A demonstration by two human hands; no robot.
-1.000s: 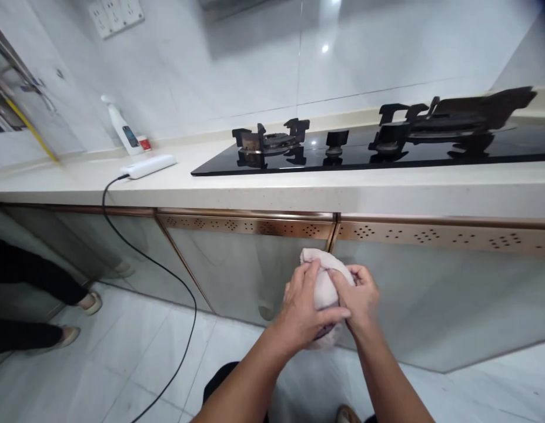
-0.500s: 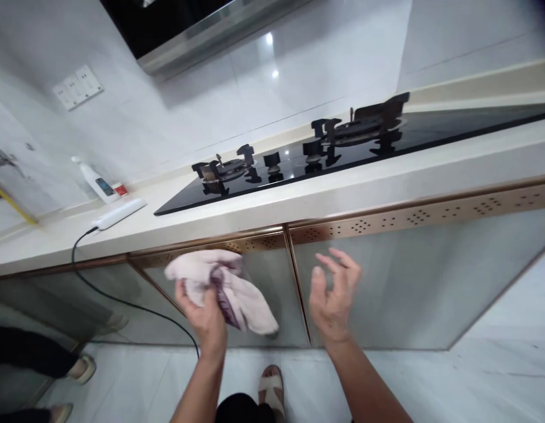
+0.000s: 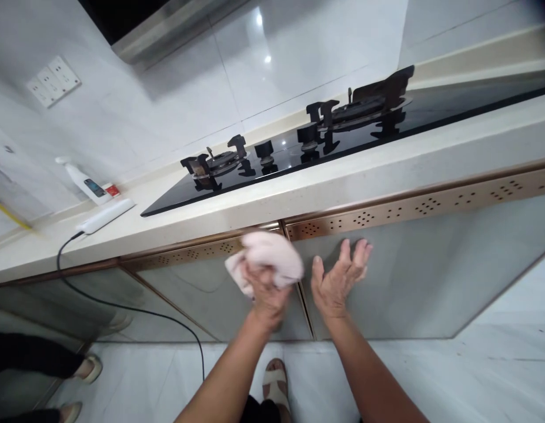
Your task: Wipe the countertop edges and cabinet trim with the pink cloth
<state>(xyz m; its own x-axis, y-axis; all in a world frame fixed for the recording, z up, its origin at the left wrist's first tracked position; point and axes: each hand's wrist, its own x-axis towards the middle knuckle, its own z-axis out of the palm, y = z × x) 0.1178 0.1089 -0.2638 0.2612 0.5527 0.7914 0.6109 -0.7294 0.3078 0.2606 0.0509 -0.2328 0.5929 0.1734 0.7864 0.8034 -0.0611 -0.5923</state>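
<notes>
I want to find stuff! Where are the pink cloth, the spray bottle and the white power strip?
cloth (image 3: 272, 255), head view, on the bunched top above the fingers.
spray bottle (image 3: 83, 184), head view, on its white body.
power strip (image 3: 105, 215), head view, on the middle of its top.

Hob on counter, cabinets beneath

The hob is sitting on the counter; the power strip is lying to its left, above the cabinet doors.

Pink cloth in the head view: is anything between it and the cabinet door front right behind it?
Nothing visible. The left hand grips the pink cloth right at the top of the cabinet door, under the perforated copper strip. The right hand lies open and flat on the neighbouring door, beside the cloth, not in front.
</notes>
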